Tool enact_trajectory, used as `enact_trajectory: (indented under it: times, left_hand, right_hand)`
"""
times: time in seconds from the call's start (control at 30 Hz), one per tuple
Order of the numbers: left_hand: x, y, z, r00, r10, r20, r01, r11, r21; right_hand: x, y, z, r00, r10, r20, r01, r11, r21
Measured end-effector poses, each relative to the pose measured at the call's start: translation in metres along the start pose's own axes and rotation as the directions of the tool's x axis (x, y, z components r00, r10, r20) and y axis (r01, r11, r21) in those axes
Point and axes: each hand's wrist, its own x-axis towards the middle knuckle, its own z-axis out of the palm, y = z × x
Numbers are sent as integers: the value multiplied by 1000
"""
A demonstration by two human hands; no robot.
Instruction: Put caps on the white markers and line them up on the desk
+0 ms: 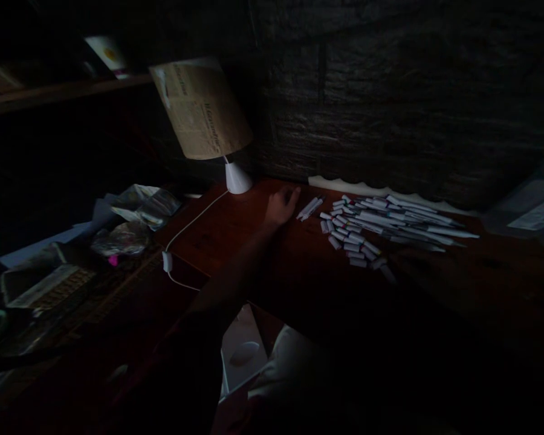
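Across the smooth wooden tabletop point(208, 232), my right hand point(417, 263) is sinking into shadow; grip: cannot tell. Slim white markers point(385, 220) are lying heaped, apparently most left undone. About 2 or 3 are lying apart beside my left hand point(281, 206), its fingers curling loosely, half open. Behind, a tapered, printed lampshade point(202, 109) is standing near rough masonry point(390, 90).

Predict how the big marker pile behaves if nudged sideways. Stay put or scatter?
The marker pile would probably shift and spread, since its pieces lie loose and overlapping. Each is likely stiff and light, being slim and straight. Some may roll; it's too dark to tell whether the barrels are round.
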Motion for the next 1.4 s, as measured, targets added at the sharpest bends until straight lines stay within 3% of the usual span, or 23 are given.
enact_trajectory:
  times: [0.13,0.27,0.5,0.67,0.8,0.93,1.1,1.4]
  left_hand:
    - [-2,12,12,993,43,106,-44,999,9]
    - [-3,12,19,995,33,97,-35,999,21]
    - [-5,9,14,992,-47,119,40,998,58]
    - [-7,13,12,967,-38,251,-2,988,157]
    - [-7,15,11,955,-30,294,-36,976,217]
    - [-4,14,10,962,-67,263,-13,956,292]
    - [3,12,8,968,-190,162,109,904,413]
    - [-1,18,8,971,-191,144,113,898,426]
  right_hand:
    - [-2,-6,-5,1000,0,17,0,1000,-9]
    - [-2,-12,-7,999,23,33,-23,1000,-12]
    - [1,-13,-3,999,-9,39,8,999,33]
    - [1,-15,-2,1000,-13,20,13,1000,22]
    - [1,-14,0,1000,-18,6,18,1000,21]
    - [2,-11,2,998,-58,-8,59,998,30]
    - [1,-8,4,997,-79,-10,79,996,51]
    - [0,-6,11,998,-40,-52,41,999,5]
